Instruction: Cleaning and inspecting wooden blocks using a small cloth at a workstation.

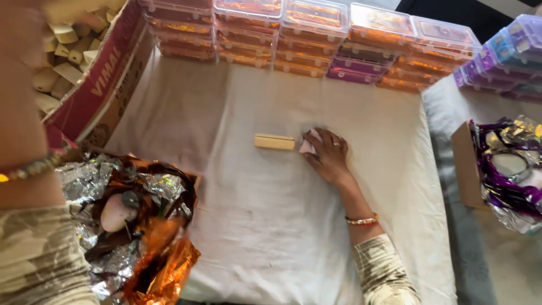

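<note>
While rows of stacked clear lidded boxes (316,39) already line the cloth's far edge at twelve o'clock, seemingly filled, the white cloth (271,226) in front bears only one piece in hand. At ten o'clock a cardboard carton (96,85) holds many loose wooden blocks (62,56), so I judge much remains. At eight o'clock lies crumpled orange-and-silver foil (147,237). The right hand (327,155), centre, curls its fingers around a small pinkish piece (307,144) just beside a wooden block (274,142). The left hand is out of view beyond its raised forearm; its fingers' state I cannot tell.
</note>
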